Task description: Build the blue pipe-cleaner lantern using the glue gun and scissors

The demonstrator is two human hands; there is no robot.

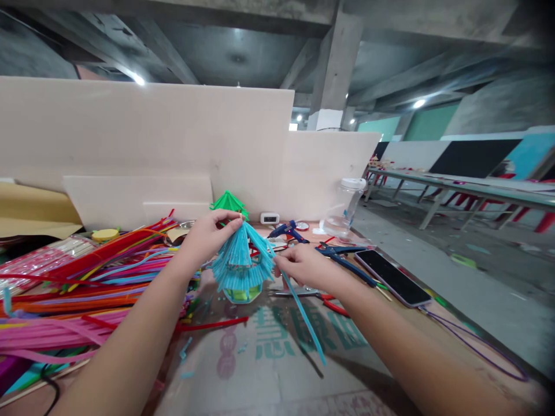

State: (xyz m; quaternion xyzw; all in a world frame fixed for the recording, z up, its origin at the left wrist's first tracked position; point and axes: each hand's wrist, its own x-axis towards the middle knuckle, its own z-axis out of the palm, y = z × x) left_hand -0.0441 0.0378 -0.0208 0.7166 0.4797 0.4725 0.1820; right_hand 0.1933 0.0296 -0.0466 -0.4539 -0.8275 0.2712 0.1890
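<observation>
My left hand [222,231] pinches the peak of a blue tiered pagoda model [236,277] built of pipe cleaners. Its layered roofs flare outward above a pale green lower part. A long blue pipe cleaner [306,323] is held between the thumb and fingers of my right hand [297,264], close to the model's right side. The strip's free end slants down over the cardboard, while its upper part runs up toward the peak; whether it is joined there I cannot tell. Behind my left hand shows a small green roof-shaped piece [229,202].
Bundles of coloured pipe cleaners [99,283] cover the left side. A glue gun [288,230], blue-handled pliers [347,260], a red-handled tool [333,305], a phone [392,277] and a clear plastic jug [342,208] lie or stand beyond and right. Printed cardboard [260,375] covers the tabletop.
</observation>
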